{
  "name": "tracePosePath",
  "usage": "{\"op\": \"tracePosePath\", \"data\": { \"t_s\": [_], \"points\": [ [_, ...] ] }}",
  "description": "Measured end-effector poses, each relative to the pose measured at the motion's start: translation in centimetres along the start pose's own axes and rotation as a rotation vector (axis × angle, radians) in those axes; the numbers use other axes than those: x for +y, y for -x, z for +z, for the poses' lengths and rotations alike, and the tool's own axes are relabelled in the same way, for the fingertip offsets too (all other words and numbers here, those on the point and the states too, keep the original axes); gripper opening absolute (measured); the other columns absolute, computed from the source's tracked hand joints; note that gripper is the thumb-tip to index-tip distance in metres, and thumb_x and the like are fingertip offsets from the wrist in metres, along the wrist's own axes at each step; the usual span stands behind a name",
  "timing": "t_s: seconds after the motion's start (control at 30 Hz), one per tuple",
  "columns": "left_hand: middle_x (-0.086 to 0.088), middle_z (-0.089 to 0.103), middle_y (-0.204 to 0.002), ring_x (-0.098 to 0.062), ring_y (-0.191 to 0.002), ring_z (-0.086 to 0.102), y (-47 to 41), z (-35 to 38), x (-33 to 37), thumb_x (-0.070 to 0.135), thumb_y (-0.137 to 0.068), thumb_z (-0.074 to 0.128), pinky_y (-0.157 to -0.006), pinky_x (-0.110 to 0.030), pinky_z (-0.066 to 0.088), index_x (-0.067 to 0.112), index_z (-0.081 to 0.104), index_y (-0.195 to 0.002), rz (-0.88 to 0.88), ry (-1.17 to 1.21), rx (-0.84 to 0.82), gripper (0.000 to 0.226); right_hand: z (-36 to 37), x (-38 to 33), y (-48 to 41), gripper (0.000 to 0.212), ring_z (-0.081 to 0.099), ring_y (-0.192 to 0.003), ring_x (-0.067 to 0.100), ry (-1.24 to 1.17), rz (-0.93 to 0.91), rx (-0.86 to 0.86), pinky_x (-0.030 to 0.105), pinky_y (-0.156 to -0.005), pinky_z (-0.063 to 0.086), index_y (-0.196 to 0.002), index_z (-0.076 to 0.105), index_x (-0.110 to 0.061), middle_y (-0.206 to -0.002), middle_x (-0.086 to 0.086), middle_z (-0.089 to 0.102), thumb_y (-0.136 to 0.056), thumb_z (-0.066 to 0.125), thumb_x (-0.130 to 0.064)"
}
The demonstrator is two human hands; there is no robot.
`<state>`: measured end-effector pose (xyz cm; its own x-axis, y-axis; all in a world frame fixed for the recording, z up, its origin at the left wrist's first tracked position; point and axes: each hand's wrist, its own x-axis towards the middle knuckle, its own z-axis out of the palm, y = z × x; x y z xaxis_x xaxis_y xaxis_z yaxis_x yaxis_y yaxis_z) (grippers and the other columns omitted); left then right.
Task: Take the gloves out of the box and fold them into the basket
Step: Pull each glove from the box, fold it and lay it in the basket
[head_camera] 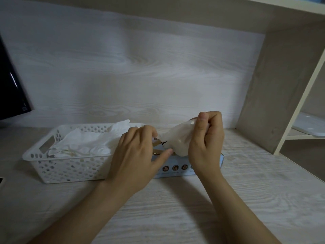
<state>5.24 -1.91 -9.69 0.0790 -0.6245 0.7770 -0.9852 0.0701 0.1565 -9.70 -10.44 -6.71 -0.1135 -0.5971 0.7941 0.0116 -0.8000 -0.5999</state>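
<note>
Right hand [205, 138] pinches a glove [177, 140] half out of the box [175, 171], left hand [133, 155] gripping the box; next, probably free it, fold, then basket [70, 166] at nine o'clock.

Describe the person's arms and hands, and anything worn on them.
The left hand and right hand have nothing on them: no ring, watch or bracelet shows. The forearms are uncovered too, with no sleeve in view. The nails look short.
</note>
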Motion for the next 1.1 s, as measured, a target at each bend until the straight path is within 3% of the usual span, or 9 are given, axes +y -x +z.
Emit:
{"op": "tracePosePath", "data": {
  "t_s": [0.1, 0.2, 0.37, 0.5, 0.57, 0.63, 0.8, 0.93, 1.1],
  "points": [
    [0.005, 0.059, -0.139, -0.018, -0.123, 0.051, 0.0, -0.1, -0.2, 0.056, -0.101, 0.051, -0.103, -0.036, 0.042, 0.024, 0.055, -0.141, 0.008, 0.023, -0.032, 0.052, -0.1, -0.4, -0.2, 0.029, 0.044, -0.068, 0.002, -0.069, 0.082, -0.046, 0.020, -0.066, 0.041, -0.088, 0.046, -0.016, -0.075, -0.011, 0.046, -0.116, 0.037, -0.017],
    [0.005, 0.050, -0.150, -0.018, -0.127, 0.048, -0.2, -0.2, -0.3, 0.043, -0.105, 0.053, -0.107, -0.036, 0.038, 0.026, 0.063, -0.136, 0.015, 0.066, 0.008, 0.037, -0.3, -0.3, -0.4, 0.034, 0.036, -0.071, 0.008, -0.149, 0.234, -0.120, 0.027, -0.066, 0.037, -0.085, 0.041, -0.017, -0.076, -0.009, 0.038, -0.117, 0.035, -0.027],
    [0.006, 0.061, -0.108, -0.008, -0.097, 0.060, -0.6, -1.6, -0.3, 0.025, -0.100, 0.063, -0.082, -0.021, 0.047, 0.017, 0.066, -0.099, -0.082, 0.342, 0.147, 0.009, -0.4, -0.6, -0.7, 0.033, 0.035, -0.060, 0.011, -0.359, 0.471, -0.186, 0.031, -0.056, 0.034, -0.084, 0.049, -0.020, -0.066, -0.005, 0.038, -0.114, 0.046, -0.034],
    [0.006, 0.061, -0.067, -0.013, -0.062, 0.059, -1.1, -2.8, -0.2, 0.028, -0.091, 0.064, -0.054, -0.031, 0.045, 0.021, 0.059, -0.080, -0.320, 0.556, 0.269, 0.014, -0.8, -0.7, -0.6, 0.019, 0.056, -0.071, 0.022, -0.289, 0.470, -0.371, 0.038, -0.066, 0.047, -0.103, 0.067, -0.022, -0.080, 0.002, 0.063, -0.108, 0.059, -0.038],
    [0.001, 0.058, -0.065, -0.016, -0.058, 0.054, -1.1, -3.1, -0.4, 0.026, -0.089, 0.064, -0.053, -0.035, 0.043, 0.018, 0.055, -0.076, -0.397, 0.604, 0.328, 0.018, -0.8, -0.9, -0.4, 0.023, 0.072, -0.101, 0.028, -0.338, 0.498, -0.552, 0.045, -0.085, 0.059, -0.114, 0.072, -0.024, -0.112, 0.002, 0.075, -0.100, 0.069, -0.042],
    [-0.002, 0.060, -0.069, -0.022, -0.063, 0.056, -1.2, -3.2, -0.5, 0.019, -0.089, 0.065, -0.056, -0.039, 0.045, 0.013, 0.055, -0.077, -0.445, 0.630, 0.345, 0.016, -0.8, -1.2, -0.1, 0.036, 0.076, -0.106, 0.030, -0.326, 0.522, -0.683, 0.044, -0.084, 0.063, -0.123, 0.072, -0.023, -0.118, 0.005, 0.077, -0.090, 0.083, -0.031],
    [-0.018, 0.054, -0.066, -0.034, -0.063, 0.048, -1.2, -3.5, -1.2, 0.013, -0.082, 0.052, -0.055, -0.042, 0.038, -0.003, 0.055, -0.073, -0.422, 0.641, 0.357, 0.019, -0.7, -0.6, 0.1, 0.010, 0.073, -0.084, 0.022, -0.289, 0.457, -0.637, 0.033, -0.069, 0.056, -0.103, 0.081, -0.012, -0.093, 0.007, 0.078, -0.098, 0.073, -0.016],
    [-0.022, 0.043, -0.061, -0.021, -0.055, 0.034, -1.3, -4.1, -1.7, 0.016, -0.082, 0.049, -0.050, -0.036, 0.026, -0.013, 0.049, -0.070, -0.416, 0.664, 0.325, 0.031, -0.9, 0.0, -0.1, 0.036, 0.049, -0.061, 0.031, -0.366, 0.470, -0.663, 0.033, -0.056, 0.035, -0.074, 0.064, 0.003, -0.066, 0.018, 0.056, -0.100, 0.069, -0.022],
    [0.007, 0.027, -0.058, -0.012, -0.057, 0.026, -1.5, -5.0, -2.3, 0.018, -0.087, 0.042, -0.055, -0.034, 0.019, 0.018, 0.025, -0.063, -0.455, 0.671, 0.325, 0.030, -0.8, -0.2, 0.3, 0.042, 0.045, -0.052, 0.023, -0.338, 0.471, -0.642, 0.027, -0.052, 0.036, -0.069, 0.061, -0.001, -0.057, 0.009, 0.053, -0.105, 0.065, -0.022]
  ]
}}
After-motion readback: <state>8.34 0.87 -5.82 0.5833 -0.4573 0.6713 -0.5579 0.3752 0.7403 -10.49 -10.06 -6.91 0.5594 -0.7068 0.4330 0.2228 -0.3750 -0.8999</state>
